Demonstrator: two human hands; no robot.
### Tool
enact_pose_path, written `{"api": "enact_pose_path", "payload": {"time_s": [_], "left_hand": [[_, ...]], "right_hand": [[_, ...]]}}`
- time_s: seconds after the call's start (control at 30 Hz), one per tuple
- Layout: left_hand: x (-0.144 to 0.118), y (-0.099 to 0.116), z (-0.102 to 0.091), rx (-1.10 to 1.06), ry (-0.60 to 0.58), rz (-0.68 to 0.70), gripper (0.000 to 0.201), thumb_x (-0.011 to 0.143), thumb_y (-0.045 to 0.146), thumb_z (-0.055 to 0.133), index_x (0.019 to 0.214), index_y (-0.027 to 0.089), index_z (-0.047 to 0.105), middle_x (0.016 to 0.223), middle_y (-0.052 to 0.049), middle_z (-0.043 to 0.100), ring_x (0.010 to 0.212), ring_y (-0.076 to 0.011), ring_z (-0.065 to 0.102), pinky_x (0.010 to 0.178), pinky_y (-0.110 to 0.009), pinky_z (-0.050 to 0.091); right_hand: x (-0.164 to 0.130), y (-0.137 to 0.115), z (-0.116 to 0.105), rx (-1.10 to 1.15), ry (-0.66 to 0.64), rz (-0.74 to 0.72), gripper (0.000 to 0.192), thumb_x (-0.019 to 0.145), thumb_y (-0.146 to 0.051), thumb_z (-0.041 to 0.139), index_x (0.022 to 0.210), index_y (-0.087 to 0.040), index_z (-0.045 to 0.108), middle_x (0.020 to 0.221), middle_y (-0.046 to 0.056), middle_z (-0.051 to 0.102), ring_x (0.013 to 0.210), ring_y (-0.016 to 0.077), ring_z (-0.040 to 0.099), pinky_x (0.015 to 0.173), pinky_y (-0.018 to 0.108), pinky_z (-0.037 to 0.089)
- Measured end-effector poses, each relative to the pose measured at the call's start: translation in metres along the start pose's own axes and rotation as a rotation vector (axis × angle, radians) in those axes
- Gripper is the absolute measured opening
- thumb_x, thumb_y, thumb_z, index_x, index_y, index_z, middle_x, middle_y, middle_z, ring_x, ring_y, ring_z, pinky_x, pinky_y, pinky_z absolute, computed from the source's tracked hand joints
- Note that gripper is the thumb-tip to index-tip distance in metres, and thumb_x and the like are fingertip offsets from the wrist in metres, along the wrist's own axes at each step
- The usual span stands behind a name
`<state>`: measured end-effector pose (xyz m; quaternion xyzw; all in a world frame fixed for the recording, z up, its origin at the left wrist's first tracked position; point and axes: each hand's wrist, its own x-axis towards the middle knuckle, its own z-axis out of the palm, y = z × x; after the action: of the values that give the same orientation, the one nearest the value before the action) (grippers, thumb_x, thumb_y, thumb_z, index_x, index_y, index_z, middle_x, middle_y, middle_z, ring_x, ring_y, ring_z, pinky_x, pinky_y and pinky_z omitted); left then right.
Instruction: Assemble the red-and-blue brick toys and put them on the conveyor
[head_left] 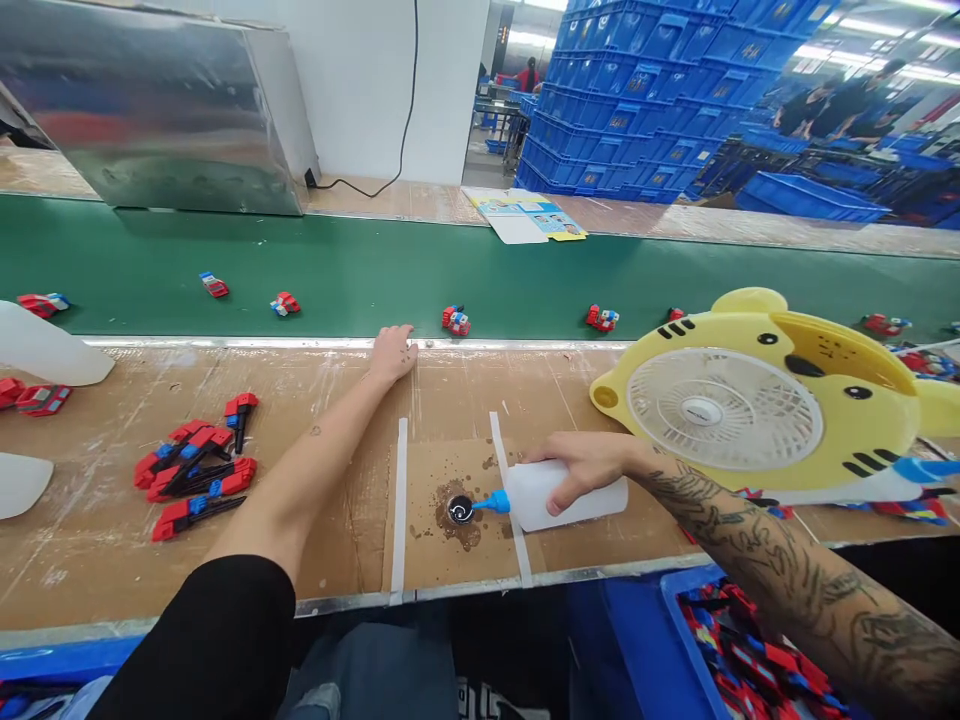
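Note:
My right hand (581,468) is wrapped round a white squeeze bottle (581,505), tipped on its side. Its blue nozzle (492,502) points left, with the tip at a small dark round cup (460,509) that has white liquid in it. Wet spots surround the cup on the cardboard-covered bench. My left hand (394,353) reaches forward to the metal edge of the green conveyor belt, fingers partly extended and holding nothing visible. Just right of it, on the belt, lies a small red, white and blue toy piece (456,320).
More toy pieces (285,303) lie along the green belt (337,265). A pile of red-and-black parts (199,470) is on the left. A yellow animal-faced fan (847,440) stands at right. Blue bins (671,600) of parts sit below the bench; stacked blue crates (615,110) rise behind.

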<state>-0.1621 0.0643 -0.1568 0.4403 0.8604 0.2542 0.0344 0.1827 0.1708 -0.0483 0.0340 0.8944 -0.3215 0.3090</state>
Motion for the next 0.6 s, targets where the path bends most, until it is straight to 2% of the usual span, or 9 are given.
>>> {"api": "enact_pose_path", "payload": {"time_s": [0.1,0.33,0.6], "left_hand": [[-0.008,-0.008,-0.008,-0.008,0.026,-0.009,0.041,0.086,0.023,0.051,0.125,0.016,0.06,0.113,-0.012,0.065,0.111,-0.0307,0.052,0.101,-0.04,0.039],[-0.022,-0.017,-0.035,-0.06,0.027,0.036,0.034,0.084,0.019,0.048,0.112,0.017,0.067,0.11,-0.011,0.068,0.107,-0.0267,0.058,0.099,-0.038,0.042],[-0.08,-0.015,-0.065,-0.124,0.021,0.169,0.028,0.085,0.021,0.046,0.099,0.019,0.071,0.104,-0.007,0.072,0.103,-0.0233,0.063,0.097,-0.035,0.045]], "right_hand": [[0.001,-0.005,-0.003,0.013,-0.062,-0.002,0.046,0.069,-0.051,0.078,0.102,-0.02,0.074,0.084,0.004,0.071,0.07,0.0217,0.062,0.057,0.028,0.037],[-0.002,-0.021,-0.011,-0.076,-0.069,0.027,0.045,0.071,-0.051,0.076,0.101,-0.018,0.074,0.075,0.003,0.069,0.061,0.0189,0.057,0.054,0.028,0.032],[-0.001,-0.019,-0.01,-0.078,-0.043,0.012,0.038,0.07,-0.044,0.077,0.099,-0.02,0.075,0.079,0.005,0.069,0.065,0.0214,0.059,0.054,0.029,0.032]]}}
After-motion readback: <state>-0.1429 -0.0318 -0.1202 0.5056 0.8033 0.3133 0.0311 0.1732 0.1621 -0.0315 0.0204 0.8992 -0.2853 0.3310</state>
